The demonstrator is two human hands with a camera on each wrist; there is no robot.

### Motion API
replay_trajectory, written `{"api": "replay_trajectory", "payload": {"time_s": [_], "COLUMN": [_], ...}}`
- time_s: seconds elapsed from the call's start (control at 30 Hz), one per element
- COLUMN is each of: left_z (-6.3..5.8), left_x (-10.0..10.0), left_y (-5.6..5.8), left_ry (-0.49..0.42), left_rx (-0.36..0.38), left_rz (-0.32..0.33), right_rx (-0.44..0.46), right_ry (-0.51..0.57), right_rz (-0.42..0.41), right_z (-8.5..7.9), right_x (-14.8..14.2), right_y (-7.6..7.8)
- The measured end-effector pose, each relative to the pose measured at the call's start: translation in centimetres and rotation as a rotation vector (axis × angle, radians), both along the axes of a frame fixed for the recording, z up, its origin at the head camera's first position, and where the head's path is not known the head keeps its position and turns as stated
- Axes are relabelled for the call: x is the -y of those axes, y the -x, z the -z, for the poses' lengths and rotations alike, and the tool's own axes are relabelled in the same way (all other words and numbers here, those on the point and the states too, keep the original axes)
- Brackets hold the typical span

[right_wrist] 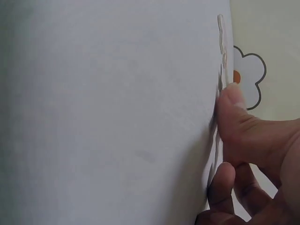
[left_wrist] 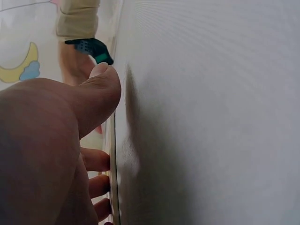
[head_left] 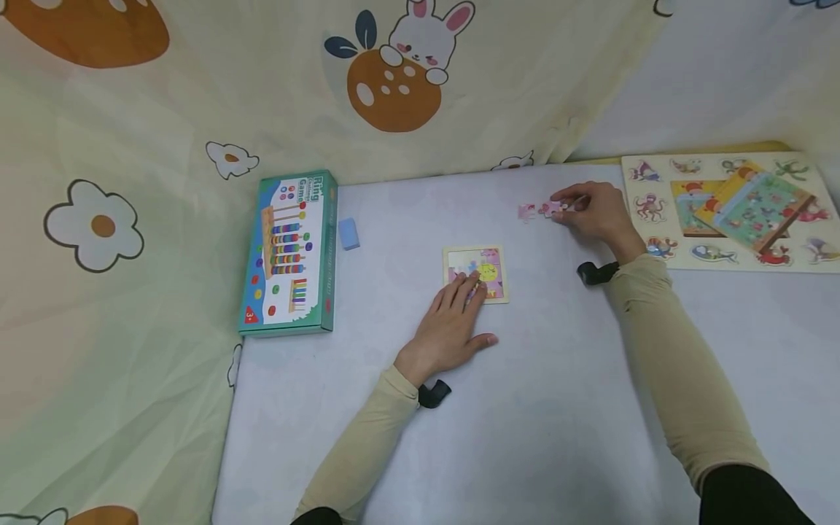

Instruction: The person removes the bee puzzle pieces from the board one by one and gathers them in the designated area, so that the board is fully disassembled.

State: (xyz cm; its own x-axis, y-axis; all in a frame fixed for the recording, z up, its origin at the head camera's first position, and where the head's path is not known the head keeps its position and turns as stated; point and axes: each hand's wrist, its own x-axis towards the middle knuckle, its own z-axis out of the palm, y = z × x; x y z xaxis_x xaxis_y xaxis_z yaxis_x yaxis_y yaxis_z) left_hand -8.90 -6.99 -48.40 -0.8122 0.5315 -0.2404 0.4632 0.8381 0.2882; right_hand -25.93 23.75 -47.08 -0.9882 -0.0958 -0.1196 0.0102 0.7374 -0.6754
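My left hand rests with straight fingers on a small square puzzle board, covering its lower left part. The board has a pale wooden frame and a pink and yellow picture. In the left wrist view the fingertips lie along the board's edge. Up and to the right, my right hand pinches a pink jigsaw piece between thumb and index finger, low over the table. Another pink jigsaw piece lies just left of it. In the right wrist view, the thumb is down at the flat pieces.
A green and blue boxed ring game stands at the table's left edge, with a blue block beside it. At the right lies a large sea-animal board with two colourful picture cards on it. A printed curtain hangs behind.
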Motion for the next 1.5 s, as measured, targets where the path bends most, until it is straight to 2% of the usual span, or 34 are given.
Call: {"api": "replay_trajectory", "payload": {"time_s": [0.2, 0.43, 0.63, 0.73, 0.9, 1.1, 1.23, 1.5], "left_z": [0.1, 0.0, 0.2, 0.2, 0.4, 0.5, 0.6, 0.6], "left_x": [-0.1, -0.1, -0.1, 0.0, 0.0, -0.1, -0.2, -0.1], "left_y": [0.0, -0.1, -0.1, -0.1, 0.0, 0.2, 0.2, 0.1], "left_ry": [-0.004, -0.015, -0.015, -0.008, -0.005, -0.009, -0.009, -0.005], "left_rx": [-0.012, -0.008, -0.009, -0.013, -0.013, 0.0, -0.004, -0.011], "left_rz": [0.004, -0.005, -0.004, -0.005, -0.006, -0.004, 0.001, 0.002], "right_rx": [0.003, 0.048, -0.036, -0.081, -0.124, -0.079, -0.038, -0.024], "right_ry": [-0.009, 0.007, 0.019, 0.033, 0.031, 0.032, -0.011, -0.066], "right_rz": [0.003, 0.007, -0.003, -0.064, -0.261, -0.426, -0.473, -0.495], "right_z": [0.1, 0.1, -0.6, -1.2, -1.4, -0.7, -0.3, -0.5], "right_x": [-0.3, -0.5, 0.3, 1.9, 5.3, 8.2, 9.2, 9.7], "right_y": [0.2, 0.5, 0.0, -0.6, -1.8, -3.1, -3.6, -3.9]}}
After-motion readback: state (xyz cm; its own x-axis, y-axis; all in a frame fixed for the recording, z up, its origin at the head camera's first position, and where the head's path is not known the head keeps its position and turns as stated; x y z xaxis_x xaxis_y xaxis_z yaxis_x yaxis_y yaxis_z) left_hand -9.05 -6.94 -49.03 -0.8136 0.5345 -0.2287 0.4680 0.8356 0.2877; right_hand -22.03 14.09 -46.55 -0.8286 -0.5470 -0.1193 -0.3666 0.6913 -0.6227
